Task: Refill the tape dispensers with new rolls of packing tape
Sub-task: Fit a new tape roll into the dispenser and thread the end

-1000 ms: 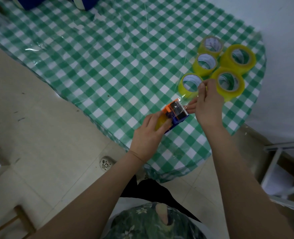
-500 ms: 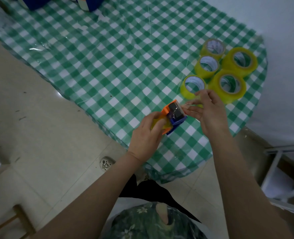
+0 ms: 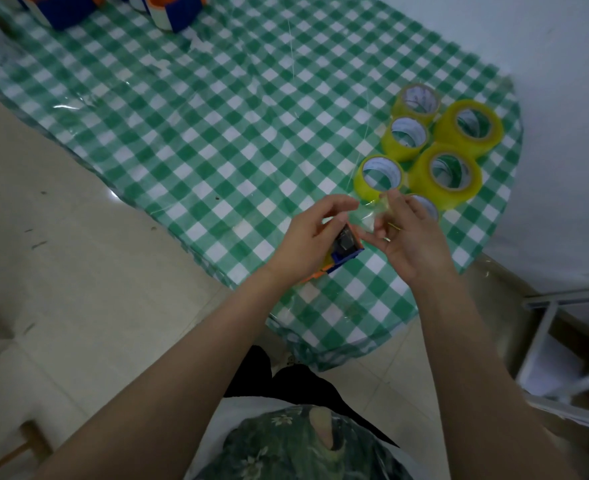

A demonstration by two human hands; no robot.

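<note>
Gripping boxy orange-blue plastic dispenser (image 3: 347,250): left hand (image 3: 305,241); right hand (image 3: 415,244) pinching crinkled clear tape (image 3: 369,216).

The table (image 3: 217,133) in front of me is covered by a green-and-white checked cloth (image 3: 341,306) under clear film. Left of the table: beige floor tiles (image 3: 78,289). Right of the table: white wall (image 3: 556,98), pale metal frame (image 3: 570,295).

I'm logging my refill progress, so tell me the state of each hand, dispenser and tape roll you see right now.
Left hand, grips the dispenser.
Right hand, pinches clear tape strip.
Yellow rolls, lying flat on tablecloth.
Far dispensers, standing on tablecloth, contents unclear.
</note>
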